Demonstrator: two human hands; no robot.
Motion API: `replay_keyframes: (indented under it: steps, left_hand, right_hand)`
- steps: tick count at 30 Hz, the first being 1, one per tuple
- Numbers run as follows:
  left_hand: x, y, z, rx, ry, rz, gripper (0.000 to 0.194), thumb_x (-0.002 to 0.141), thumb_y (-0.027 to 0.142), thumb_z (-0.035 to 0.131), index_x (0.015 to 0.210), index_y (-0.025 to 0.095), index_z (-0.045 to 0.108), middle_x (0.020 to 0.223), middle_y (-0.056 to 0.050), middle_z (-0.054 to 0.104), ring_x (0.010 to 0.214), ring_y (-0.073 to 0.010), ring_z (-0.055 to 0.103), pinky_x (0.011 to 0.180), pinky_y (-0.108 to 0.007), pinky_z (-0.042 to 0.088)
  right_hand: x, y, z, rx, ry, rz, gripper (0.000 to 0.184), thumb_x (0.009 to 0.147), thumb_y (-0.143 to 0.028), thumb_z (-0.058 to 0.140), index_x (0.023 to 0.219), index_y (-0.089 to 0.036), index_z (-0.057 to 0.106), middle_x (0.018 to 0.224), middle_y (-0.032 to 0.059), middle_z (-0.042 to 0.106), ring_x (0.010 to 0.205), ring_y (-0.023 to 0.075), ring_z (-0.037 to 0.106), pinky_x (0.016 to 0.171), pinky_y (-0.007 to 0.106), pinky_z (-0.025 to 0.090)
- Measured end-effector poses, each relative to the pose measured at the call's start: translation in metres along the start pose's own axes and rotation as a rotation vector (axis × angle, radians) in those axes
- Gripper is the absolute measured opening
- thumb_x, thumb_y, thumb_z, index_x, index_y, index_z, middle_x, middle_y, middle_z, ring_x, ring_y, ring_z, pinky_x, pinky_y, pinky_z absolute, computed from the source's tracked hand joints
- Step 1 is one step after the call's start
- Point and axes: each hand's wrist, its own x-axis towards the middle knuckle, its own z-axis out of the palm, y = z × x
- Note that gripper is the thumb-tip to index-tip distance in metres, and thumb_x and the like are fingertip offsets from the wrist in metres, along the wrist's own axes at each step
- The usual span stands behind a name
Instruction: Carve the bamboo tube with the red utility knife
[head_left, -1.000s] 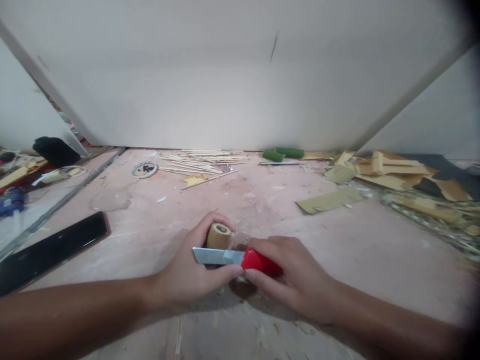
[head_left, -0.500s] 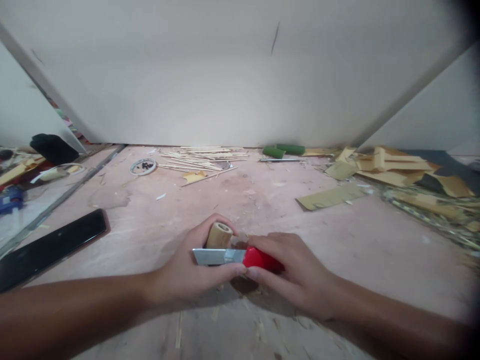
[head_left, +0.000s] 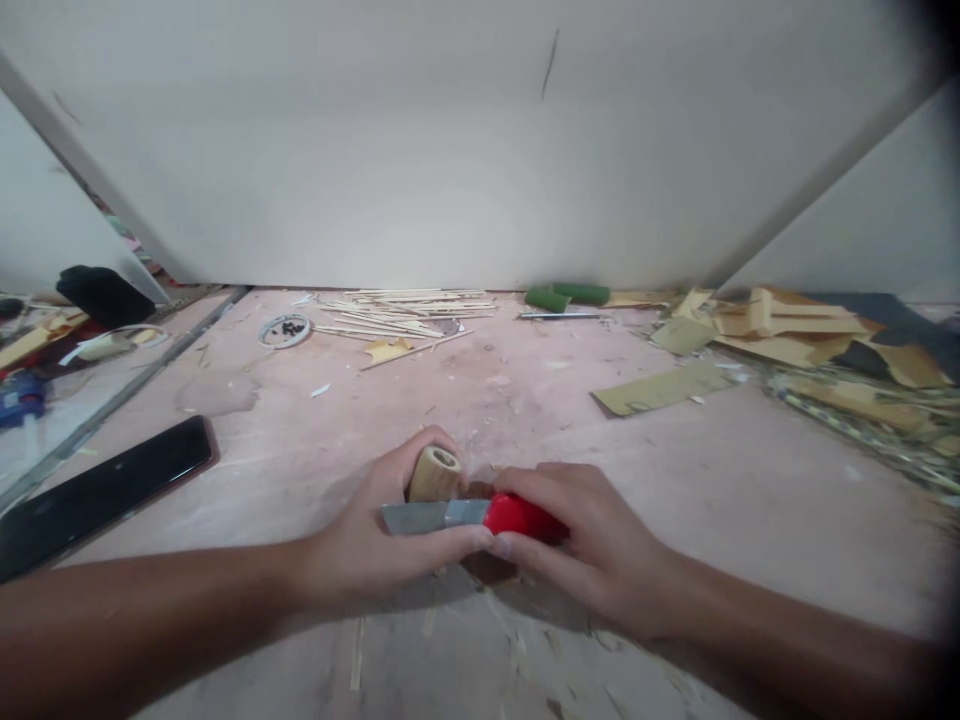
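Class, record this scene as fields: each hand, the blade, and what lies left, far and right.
Left hand: holds tube, hollow end up
Right hand: grips knife by red handle
Blade: points left; contact with tube unclear
Left: phone
Far: dish of dark bits, sticks, green tubes
Right: flat strip

Table (head_left: 517, 420): matt, stained, scuffed surface. Knife (head_left: 466, 513): smooth grey metal blade (head_left: 417, 518); glossy red handle (head_left: 517, 515), apparently plastic. Tube (head_left: 433, 477): pale wood, smooth, matt. Phone (head_left: 112, 490), toward the table's left edge: glossy, glass-like black face. Sticks (head_left: 390, 324), by the far edge: pale matt wood. Olive strip (head_left: 667, 388): matt, paper-like. Panel (head_left: 390, 170) beyond the far edge: smooth, matt white.
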Motion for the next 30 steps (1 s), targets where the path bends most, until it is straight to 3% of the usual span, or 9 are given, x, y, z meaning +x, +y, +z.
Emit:
replay_keyframes:
  steps: [6, 15, 26, 30]
  left_hand:
    - [0.000, 0.002, 0.003, -0.007, 0.039, -0.026, 0.040, 0.081, 0.032, 0.087, 0.090, 0.020, 0.049, 0.075, 0.006, 0.055, 0.066, -0.0087, 0.046, 0.059, -0.020, 0.036]
    - [0.008, 0.009, 0.005, -0.020, 0.100, -0.019, 0.040, 0.075, 0.028, 0.089, 0.086, 0.019, 0.051, 0.075, 0.005, 0.057, 0.068, -0.0097, 0.051, 0.061, -0.020, 0.039]
    - [0.007, 0.006, 0.000, -0.067, 0.040, -0.002, 0.036, 0.079, 0.022, 0.088, 0.087, 0.018, 0.053, 0.068, 0.008, 0.052, 0.057, -0.0049, 0.043, 0.055, -0.018, 0.035]
    - [0.006, 0.005, -0.003, -0.050, 0.031, 0.009, 0.036, 0.079, 0.021, 0.087, 0.092, 0.019, 0.054, 0.075, 0.006, 0.057, 0.063, -0.0074, 0.048, 0.058, -0.019, 0.038]
  right_hand:
    - [-0.001, -0.002, 0.001, -0.007, 0.007, 0.061, 0.022, 0.102, -0.045, 0.063, 0.110, -0.025, 0.068, 0.093, 0.0003, 0.077, 0.080, 0.0181, 0.068, 0.071, 0.029, 0.040]
    - [0.001, -0.004, 0.006, 0.013, 0.105, 0.105, 0.022, 0.100, -0.046, 0.067, 0.104, -0.024, 0.070, 0.079, -0.0017, 0.072, 0.069, 0.0160, 0.063, 0.064, 0.026, 0.038]
    - [-0.001, -0.003, 0.005, 0.037, 0.137, 0.108, 0.019, 0.097, -0.042, 0.070, 0.099, -0.023, 0.070, 0.078, -0.0018, 0.072, 0.068, 0.0152, 0.064, 0.064, 0.025, 0.040]
    - [0.002, -0.001, 0.002, 0.073, 0.099, 0.090, 0.020, 0.099, -0.042, 0.067, 0.102, -0.023, 0.070, 0.081, -0.0006, 0.073, 0.070, 0.0156, 0.065, 0.065, 0.026, 0.041]
